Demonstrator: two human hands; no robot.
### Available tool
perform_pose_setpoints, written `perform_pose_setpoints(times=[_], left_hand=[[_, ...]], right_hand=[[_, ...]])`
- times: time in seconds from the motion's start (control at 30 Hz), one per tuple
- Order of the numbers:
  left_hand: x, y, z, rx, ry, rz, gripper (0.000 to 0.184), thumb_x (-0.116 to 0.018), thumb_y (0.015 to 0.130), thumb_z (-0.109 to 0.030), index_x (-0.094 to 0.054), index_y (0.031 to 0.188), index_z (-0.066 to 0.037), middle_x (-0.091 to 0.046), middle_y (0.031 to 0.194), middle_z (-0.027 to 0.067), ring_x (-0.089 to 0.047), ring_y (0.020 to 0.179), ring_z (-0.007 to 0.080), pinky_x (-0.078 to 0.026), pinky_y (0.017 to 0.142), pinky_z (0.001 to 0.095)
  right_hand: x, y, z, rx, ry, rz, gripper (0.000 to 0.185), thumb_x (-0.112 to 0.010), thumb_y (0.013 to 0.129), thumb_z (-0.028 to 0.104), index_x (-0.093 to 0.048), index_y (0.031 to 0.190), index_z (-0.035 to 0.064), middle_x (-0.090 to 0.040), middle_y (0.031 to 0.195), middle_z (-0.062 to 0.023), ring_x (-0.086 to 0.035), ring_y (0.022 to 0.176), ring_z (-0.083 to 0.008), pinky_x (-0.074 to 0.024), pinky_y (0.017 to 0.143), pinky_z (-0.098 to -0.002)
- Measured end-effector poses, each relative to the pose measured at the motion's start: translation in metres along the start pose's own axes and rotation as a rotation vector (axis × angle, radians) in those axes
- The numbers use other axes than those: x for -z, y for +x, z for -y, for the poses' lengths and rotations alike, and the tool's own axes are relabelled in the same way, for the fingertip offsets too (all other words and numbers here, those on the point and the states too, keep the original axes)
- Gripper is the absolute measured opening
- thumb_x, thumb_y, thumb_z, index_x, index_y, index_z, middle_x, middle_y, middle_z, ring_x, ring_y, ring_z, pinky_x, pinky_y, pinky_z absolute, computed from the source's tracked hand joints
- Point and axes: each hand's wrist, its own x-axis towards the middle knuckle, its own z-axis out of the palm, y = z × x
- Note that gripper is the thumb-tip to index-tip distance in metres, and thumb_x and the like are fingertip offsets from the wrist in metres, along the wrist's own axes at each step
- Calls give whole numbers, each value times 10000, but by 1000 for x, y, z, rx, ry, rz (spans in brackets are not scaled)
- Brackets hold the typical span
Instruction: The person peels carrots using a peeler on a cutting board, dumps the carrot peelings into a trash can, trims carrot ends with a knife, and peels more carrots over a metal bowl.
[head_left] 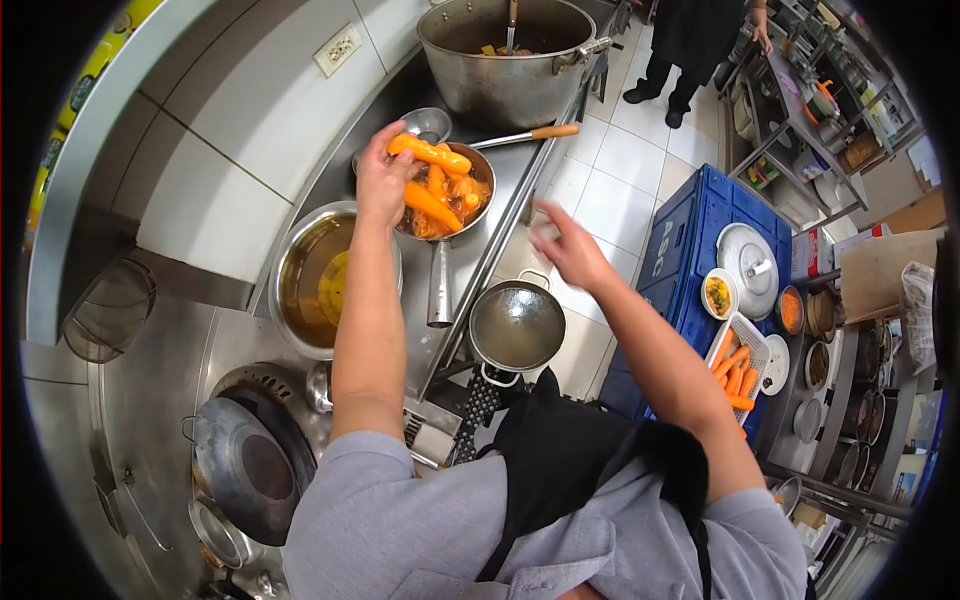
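Observation:
My left hand is closed on a shiny orange carrot, held just above a saucepan. Inside the saucepan more carrots lie in brownish liquid, and its handle points toward me. My right hand is off to the right over the floor, holding nothing, its fingers apart and slightly blurred. Below it, nearer my body, stands an empty-handed-height round metal pot with two loop handles and some cloudy content. A wide steel bowl with yellowish liquid sits left of the saucepan, partly behind my left forearm.
A large stockpot with a utensil in it stands at the counter's far end. A wooden-handled tool lies near the saucepan. On the right, a blue cooler carries a lid and a basket of carrots. Another person stands ahead.

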Motion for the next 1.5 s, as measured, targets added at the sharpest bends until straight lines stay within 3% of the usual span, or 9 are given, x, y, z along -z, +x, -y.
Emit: perform_pose_setpoints(times=[0.1,0.23,0.43,0.77,1.0,1.13,1.17,1.37,1.5], left_hand=[[-18,-10,-18,18,-42,57,356,-580,958,31,-542,1309,-13,-582,1218,107,-621,1101,211,-560,939,355],[-17,-15,-20,-1,-23,68,348,-631,940,11,-555,1279,3,-603,1193,97,-634,1075,192,-559,912,328],[-4,-23,-3,-100,220,-89,280,-640,927,28,-634,1207,14,-678,1079,99,-665,937,150,-572,858,281],[22,-6,9,133,-236,-40,241,-632,958,-45,-633,1184,38,-643,1097,113,-657,963,183,-587,852,309],[22,32,31,110,647,-144,244,-690,905,-55,-638,1132,15,-689,1007,113,-680,895,175,-579,778,290],[0,25,37,65,1066,-65,322,-802,799,-182,-649,1046,-43,-720,948,165,-709,891,298,-551,778,383],[1,24,47,39,1109,-37,342,-818,776,-226,-647,1016,-53,-715,945,184,-691,904,359,-537,793,424],[7,15,54,-178,1334,136,289,-821,750,-222,-668,925,-52,-674,955,163,-656,928,359,-514,813,458],[18,25,66,-137,1401,197,316,-804,765,-204,-711,1033,-67,-633,1054,166,-643,976,343,-515,869,434]], right_hand=[[-16,68,73,154,-22,-134,522,-664,921,259,-514,1366,32,-658,1153,-197,-671,963,-357,-524,839,-407],[-30,100,93,250,-234,-111,368,-631,933,312,-659,1119,-4,-689,956,-251,-644,954,-426,-507,835,-474],[-66,112,85,183,-314,-168,320,-611,937,305,-662,1037,6,-687,938,-243,-645,905,-443,-503,794,-507],[-72,119,70,277,-176,-72,334,-617,946,308,-660,1093,11,-678,967,-246,-637,924,-433,-505,803,-459],[-58,125,40,74,-29,-106,475,-609,956,322,-571,1292,-12,-698,1045,-223,-676,990,-361,-514,873,-415],[-33,98,17,-2,-91,-129,458,-634,941,262,-560,1315,9,-689,1007,-184,-676,900,-306,-524,835,-384],[-29,91,11,-13,-86,-113,446,-639,936,242,-562,1314,16,-685,995,-175,-674,885,-292,-525,829,-381],[-16,51,-17,-78,-123,-28,384,-647,916,147,-587,1284,54,-669,985,-147,-671,853,-266,-533,811,-376],[-17,43,-28,-65,-181,-8,349,-646,906,133,-611,1244,53,-665,1013,-154,-672,860,-285,-538,811,-388]])
